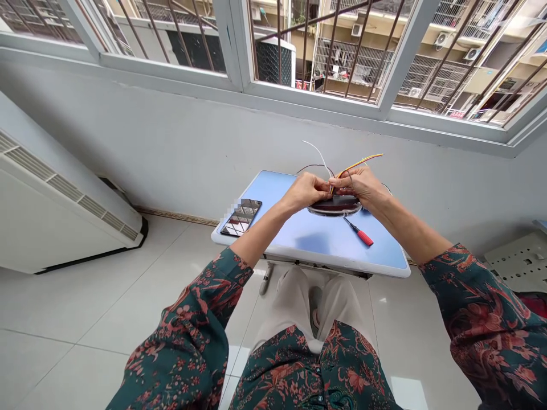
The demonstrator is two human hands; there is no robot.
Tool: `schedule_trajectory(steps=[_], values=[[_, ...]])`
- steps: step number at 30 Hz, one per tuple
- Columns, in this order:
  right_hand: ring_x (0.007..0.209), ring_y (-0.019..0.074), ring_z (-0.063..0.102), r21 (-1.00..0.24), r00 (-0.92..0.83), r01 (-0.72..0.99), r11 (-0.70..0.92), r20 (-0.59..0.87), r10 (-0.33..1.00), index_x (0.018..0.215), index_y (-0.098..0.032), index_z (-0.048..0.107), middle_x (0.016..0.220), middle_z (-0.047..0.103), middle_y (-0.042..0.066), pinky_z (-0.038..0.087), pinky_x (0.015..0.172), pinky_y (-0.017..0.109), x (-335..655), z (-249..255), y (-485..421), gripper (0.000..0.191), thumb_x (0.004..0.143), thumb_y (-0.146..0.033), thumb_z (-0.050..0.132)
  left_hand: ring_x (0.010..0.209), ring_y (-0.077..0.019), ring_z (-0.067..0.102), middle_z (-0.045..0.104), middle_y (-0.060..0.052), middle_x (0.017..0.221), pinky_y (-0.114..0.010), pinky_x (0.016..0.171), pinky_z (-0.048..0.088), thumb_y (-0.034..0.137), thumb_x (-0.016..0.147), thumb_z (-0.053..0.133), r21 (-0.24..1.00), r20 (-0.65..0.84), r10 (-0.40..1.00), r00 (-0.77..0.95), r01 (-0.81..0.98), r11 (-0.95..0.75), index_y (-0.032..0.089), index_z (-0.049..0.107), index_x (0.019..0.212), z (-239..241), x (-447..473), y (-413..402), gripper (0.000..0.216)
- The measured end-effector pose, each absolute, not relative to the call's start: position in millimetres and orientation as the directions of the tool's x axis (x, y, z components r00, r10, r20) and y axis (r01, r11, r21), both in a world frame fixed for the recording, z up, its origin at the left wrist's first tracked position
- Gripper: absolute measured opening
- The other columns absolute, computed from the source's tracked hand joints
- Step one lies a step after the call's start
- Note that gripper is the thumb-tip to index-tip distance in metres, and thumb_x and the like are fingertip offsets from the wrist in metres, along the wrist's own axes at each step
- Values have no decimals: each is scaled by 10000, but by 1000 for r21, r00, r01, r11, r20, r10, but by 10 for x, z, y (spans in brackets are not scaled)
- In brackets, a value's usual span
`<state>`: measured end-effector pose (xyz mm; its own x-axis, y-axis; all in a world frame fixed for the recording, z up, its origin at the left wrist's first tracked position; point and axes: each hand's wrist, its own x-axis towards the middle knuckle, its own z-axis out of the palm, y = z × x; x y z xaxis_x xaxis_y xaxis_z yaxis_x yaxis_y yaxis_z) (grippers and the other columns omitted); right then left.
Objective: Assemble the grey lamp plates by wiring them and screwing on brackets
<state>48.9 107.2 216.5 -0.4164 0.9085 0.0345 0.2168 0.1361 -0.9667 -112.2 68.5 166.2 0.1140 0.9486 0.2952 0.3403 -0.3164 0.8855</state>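
Observation:
A dark, rounded part with a clear rim (337,206) is held up over the blue table. Several thin wires (356,165), yellow, brown and white among them, rise from its top. My left hand (305,191) is closed at the part's upper edge, fingertips pinched where the wires come out. Beside it, my right hand (361,185) pinches the bundle of wires, thumb and index finger meeting close to the left fingertips. The exact contact of the fingers is partly hidden. Below the part lies a screwdriver (363,235) with a red handle on the tabletop.
The small blue table (282,233) has a pale raised rim and stands by the wall under a barred window. A black phone (243,217) lies at its left. A white air conditioner (64,188) is on the left; a pale perforated panel (519,259) stands at right.

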Motion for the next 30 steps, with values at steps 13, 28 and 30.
schedule_trajectory(steps=[13, 28, 30], values=[[517, 111, 602, -939, -488, 270, 213, 57, 871, 491, -165, 669, 544, 662, 8, 568, 538, 216, 511, 1892, 1226, 321, 500, -293, 963, 539, -95, 408, 481, 40, 527, -244, 541, 284, 261, 626, 663, 898, 254, 967, -9, 373, -233, 153, 598, 546, 1346, -1024, 724, 149], [515, 112, 646, -922, -485, 334, 197, 12, 875, 558, -161, 681, 538, 689, 17, 557, 531, 186, 593, 1762, 1320, 194, 643, -93, 842, 565, -104, 442, 536, 26, 554, -236, 549, 313, 231, 655, 653, 909, 216, 970, -108, 384, -160, 146, 630, 573, 1303, -1026, 757, 120], [540, 112, 661, -935, -500, 303, 185, 9, 866, 566, -161, 673, 571, 706, 24, 562, 544, 181, 588, 1764, 1299, 198, 672, -77, 817, 569, -106, 445, 539, 24, 557, -238, 552, 315, 231, 655, 649, 908, 222, 969, -110, 385, -165, 148, 621, 562, 1311, -1029, 753, 128]])
